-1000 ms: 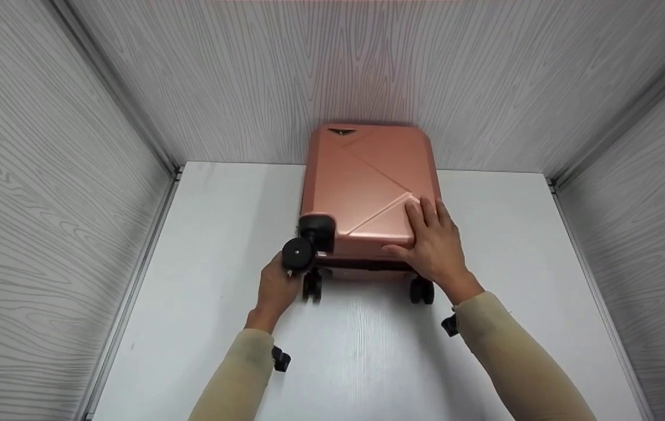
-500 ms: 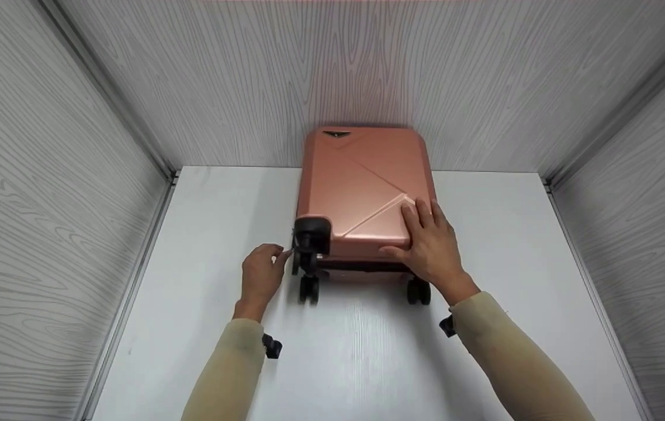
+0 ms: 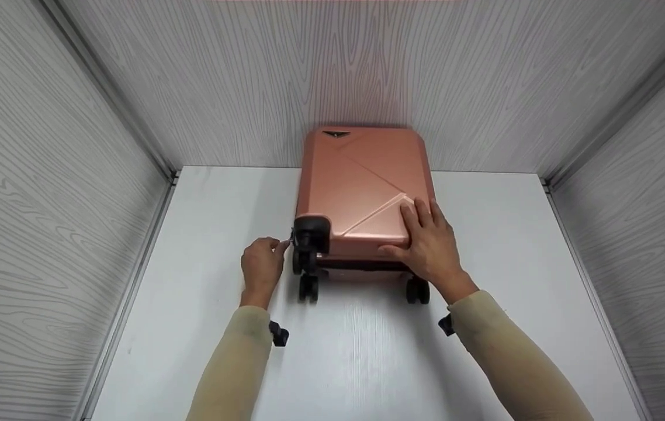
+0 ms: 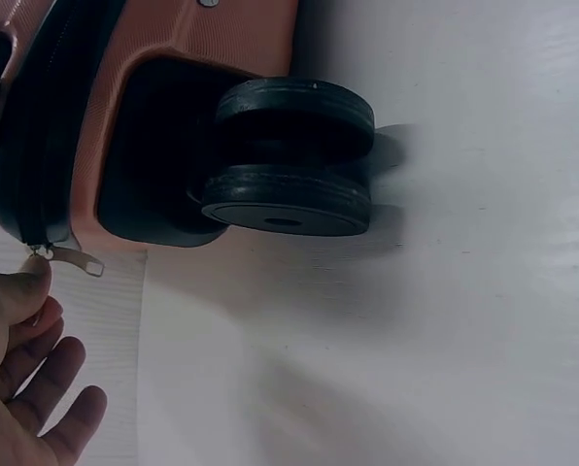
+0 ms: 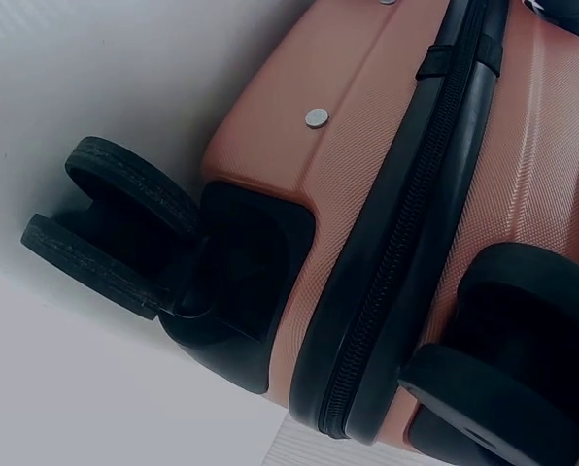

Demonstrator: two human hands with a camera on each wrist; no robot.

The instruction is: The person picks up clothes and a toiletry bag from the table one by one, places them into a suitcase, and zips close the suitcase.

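A rose-pink hard-shell suitcase [image 3: 362,175] lies flat, its wheeled end toward me. My left hand [image 3: 261,266] is at its near left corner beside the upper caster wheel [image 3: 303,257]. In the left wrist view, the thumb and forefinger pinch a small zipper pull at the black zipper band [image 4: 51,126]; a second zipper pull [image 4: 79,259] hangs free next to the fingertips. My right hand [image 3: 430,245] rests with spread fingers on the near right part of the lid, covering that corner. In the right wrist view, the zipper [image 5: 396,243] runs shut along the wheeled end.
The suitcase's far end is against the grey wood-grain back wall [image 3: 239,82]. Similar side walls [image 3: 34,193] enclose the white surface [image 3: 356,351]. Lower caster wheels [image 3: 418,290] stick out toward me below the zipper band.
My left hand has come out from behind the upper left caster to its left, then moved slightly away from me. That caster has swivelled inward. My right hand stays on the lid.
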